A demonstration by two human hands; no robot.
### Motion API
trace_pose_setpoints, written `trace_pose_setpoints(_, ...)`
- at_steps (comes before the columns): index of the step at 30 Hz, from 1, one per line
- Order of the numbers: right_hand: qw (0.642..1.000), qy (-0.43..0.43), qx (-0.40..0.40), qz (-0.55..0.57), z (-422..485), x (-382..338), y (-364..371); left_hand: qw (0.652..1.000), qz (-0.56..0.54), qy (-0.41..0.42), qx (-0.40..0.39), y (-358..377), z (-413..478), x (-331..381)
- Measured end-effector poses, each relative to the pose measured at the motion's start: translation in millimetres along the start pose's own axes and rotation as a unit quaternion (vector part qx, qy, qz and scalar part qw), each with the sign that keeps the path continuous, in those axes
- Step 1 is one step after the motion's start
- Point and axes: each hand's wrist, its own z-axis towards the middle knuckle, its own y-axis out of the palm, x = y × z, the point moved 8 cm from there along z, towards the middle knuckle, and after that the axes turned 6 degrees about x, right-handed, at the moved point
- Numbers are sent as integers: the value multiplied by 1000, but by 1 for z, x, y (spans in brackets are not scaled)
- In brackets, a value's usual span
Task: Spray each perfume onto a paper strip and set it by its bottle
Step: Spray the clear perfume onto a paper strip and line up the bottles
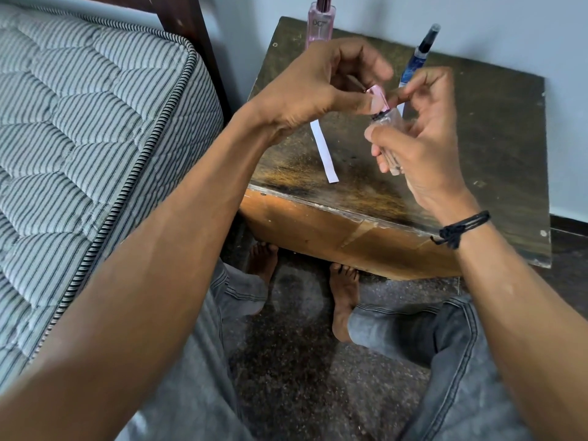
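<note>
- A pale, bluish-white wall (477, 27) runs behind the furniture, plain and unmarked.
- A dark skirting strip (569, 222) lines the foot of the wall at the right.
- The floor (296, 361) is dark speckled stone, grey and brown.
- A mattress (79, 106) fills the left side, quilted, with thin grey-and-white stripes and a corded striped edge.
- A dark brown wooden bed frame (191, 17) rises behind the mattress, between it and the wall.
- A small wooden table stands against the wall, just beside the bed; its tabletop (493, 138) is dark, scratched and worn, with a lighter patch near the front.
- The table's front panel (318, 230) is orange-brown wood with chipped edges.
- The light is soft and even, without hard shadows.
</note>
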Motion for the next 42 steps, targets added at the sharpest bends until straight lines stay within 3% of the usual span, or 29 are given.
trace_pose_setpoints(10,995,-57,65,46,5,-5,-16,998,-22,-48,-36,3,-4,-5)
trace_pose_setpoints(16,989,-75,78,98,6,-8,-20,991,54,-72,-99,26,-6,-18)
trace_pose_setpoints(24,991,-64,73,96,5,-8,-17,997,54,-54,-11,26,-1,-14)
trace_pose_setpoints(29,997,-10,61,51,9,2,-18,987,141,-73,17,1,1,-19)
trace_pose_setpoints(34,989,10,118,-93,12,13,-34,979,161,-93,85,-47,-3,-19)
trace_pose_setpoints(42,972,19,100,-213,23,15,-15,951,196,-150,185,-103,-23,-48)
